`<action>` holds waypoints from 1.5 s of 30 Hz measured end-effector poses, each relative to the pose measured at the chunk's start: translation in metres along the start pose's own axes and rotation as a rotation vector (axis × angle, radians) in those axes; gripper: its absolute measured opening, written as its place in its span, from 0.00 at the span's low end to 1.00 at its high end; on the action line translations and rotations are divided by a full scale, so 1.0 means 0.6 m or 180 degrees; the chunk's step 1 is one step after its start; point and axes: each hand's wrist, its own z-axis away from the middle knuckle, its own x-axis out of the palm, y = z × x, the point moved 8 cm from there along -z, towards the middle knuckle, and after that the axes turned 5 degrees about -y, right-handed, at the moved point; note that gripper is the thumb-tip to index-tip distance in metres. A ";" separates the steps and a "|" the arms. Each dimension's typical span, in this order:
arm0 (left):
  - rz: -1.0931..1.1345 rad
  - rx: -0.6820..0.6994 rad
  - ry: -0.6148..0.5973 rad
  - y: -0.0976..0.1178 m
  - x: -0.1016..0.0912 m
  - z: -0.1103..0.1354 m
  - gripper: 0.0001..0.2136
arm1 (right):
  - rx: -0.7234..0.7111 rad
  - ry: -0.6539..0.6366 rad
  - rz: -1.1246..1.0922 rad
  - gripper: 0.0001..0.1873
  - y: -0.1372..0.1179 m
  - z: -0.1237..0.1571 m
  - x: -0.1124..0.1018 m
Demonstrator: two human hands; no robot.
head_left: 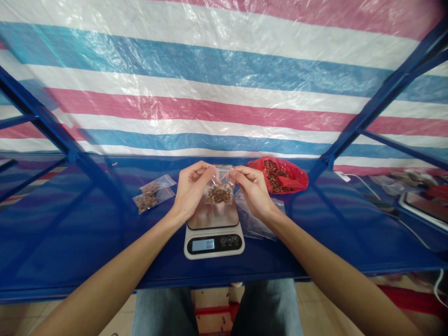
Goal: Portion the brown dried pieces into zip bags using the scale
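My left hand [191, 189] and my right hand [252, 190] pinch the top edges of a small clear zip bag [220, 179] from either side. Brown seed-like pieces [219, 195] lie in the bottom of the bag. It hangs over the steel platform of a white digital kitchen scale [213, 217], whose display reads 0.0. To the left of my left hand lie two small clear bags of the same brown pieces [153, 194]. Under my right wrist lies a flat pile of clear plastic bags [257, 219]. An open red plastic bag full of brown pieces [276, 175] sits just beyond my right hand.
The work surface is a blue table [87, 233] with a blue metal frame [385, 88] and a striped tarpaulin [210, 84] beyond it. At the far right are a white-edged tray or device [423, 207], a white cable [371, 189] and assorted items.
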 end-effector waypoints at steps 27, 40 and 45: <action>-0.0073 0.0112 -0.0391 0.001 0.029 0.005 0.10 | -0.0108 -0.0259 -0.0265 0.14 0.001 0.008 0.021; 0.0309 -0.0056 -0.0022 -0.006 0.013 -0.003 0.12 | -0.0113 -0.0318 0.0334 0.18 -0.022 -0.003 0.012; 0.0071 0.0164 0.0020 -0.001 0.004 -0.006 0.10 | -0.0069 -0.0346 0.0423 0.22 -0.022 -0.004 0.014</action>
